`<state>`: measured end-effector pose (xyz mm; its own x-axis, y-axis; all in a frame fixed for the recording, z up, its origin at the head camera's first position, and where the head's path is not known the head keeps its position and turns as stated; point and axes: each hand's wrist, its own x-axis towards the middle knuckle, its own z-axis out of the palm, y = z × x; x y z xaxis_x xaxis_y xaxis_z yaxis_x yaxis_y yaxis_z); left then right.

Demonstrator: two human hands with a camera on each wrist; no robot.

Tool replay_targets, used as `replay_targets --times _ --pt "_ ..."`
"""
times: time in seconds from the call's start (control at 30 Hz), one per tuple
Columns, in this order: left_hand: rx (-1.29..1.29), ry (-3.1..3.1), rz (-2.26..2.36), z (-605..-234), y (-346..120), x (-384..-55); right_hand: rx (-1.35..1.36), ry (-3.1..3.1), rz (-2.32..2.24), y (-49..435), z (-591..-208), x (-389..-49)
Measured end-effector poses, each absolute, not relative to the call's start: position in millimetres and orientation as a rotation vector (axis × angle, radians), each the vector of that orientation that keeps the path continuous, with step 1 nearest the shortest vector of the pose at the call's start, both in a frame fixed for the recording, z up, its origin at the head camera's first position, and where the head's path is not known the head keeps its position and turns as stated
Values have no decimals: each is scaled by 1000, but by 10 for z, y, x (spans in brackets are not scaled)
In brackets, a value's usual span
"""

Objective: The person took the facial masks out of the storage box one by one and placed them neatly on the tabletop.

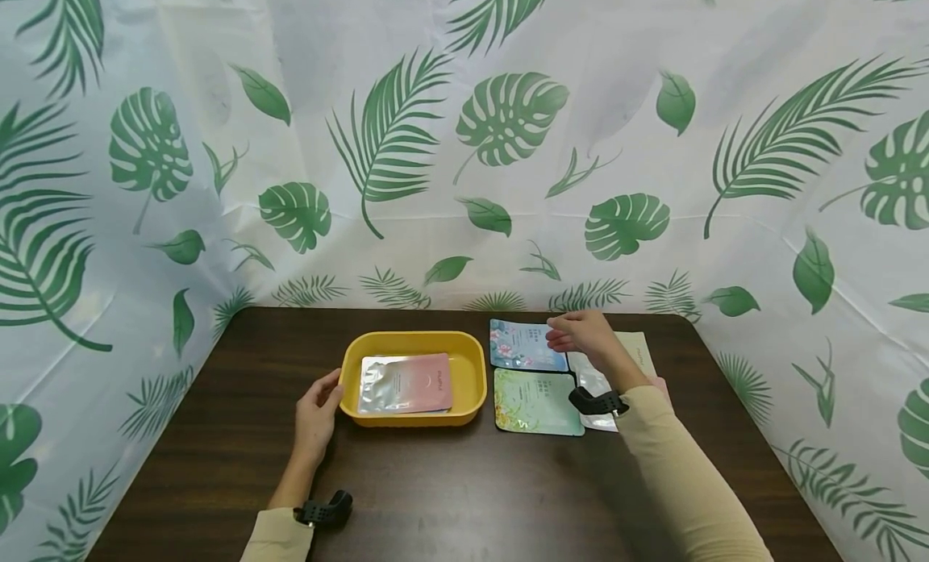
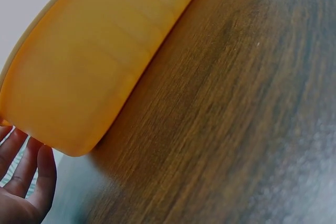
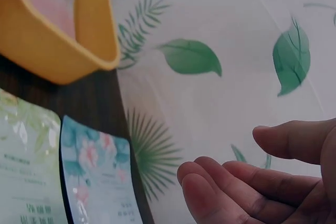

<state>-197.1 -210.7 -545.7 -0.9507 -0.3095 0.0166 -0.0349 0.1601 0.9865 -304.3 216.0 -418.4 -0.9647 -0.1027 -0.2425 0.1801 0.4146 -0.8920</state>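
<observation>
The yellow tray [image 1: 415, 421] sits on the dark wooden table [image 1: 435, 489], and clock directions here run from its middle as the head camera sees it. Toward eight to nine o'clock, the left hand [image 1: 316, 409] touches the tray's end wall with relaxed, extended fingers, probably to steady it; the pictures show no firm grasp. Inside, a pink-and-silver packet [image 1: 417, 383] lies flat, label side up, its long edge running the length of the tray, likely because that way it rests on the floor without bending; a thin strip at its lower edge may be another packet beneath. Out past two to three o'clock, the right hand [image 1: 589, 336] is empty, its fingers loosely extended and the thumb well apart in the right wrist view, seemingly raised so as not to drag on what lies below. Nearest to it, a blue floral packet [image 1: 518, 348] lies between two and three o'clock, with a green floral packet [image 1: 537, 405] just beside it toward four. The two share a nearly straight seam, perhaps so that each stays readable. Farther out at three o'clock, a silver packet [image 1: 589, 372] is partly covered by the right arm, and a cream packet [image 1: 637, 348] shows beyond.
</observation>
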Motion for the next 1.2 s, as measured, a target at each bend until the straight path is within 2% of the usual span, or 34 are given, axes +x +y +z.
replay_targets --times 0.3,1.2 --pt "327 -2220 -1861 -5459 -2096 -1966 -20 2387 -1559 1899 -4148 -3040" --pt "333 -2200 -1879 -5485 -2099 -1972 -50 2315 -1501 1146 -4217 -3100"
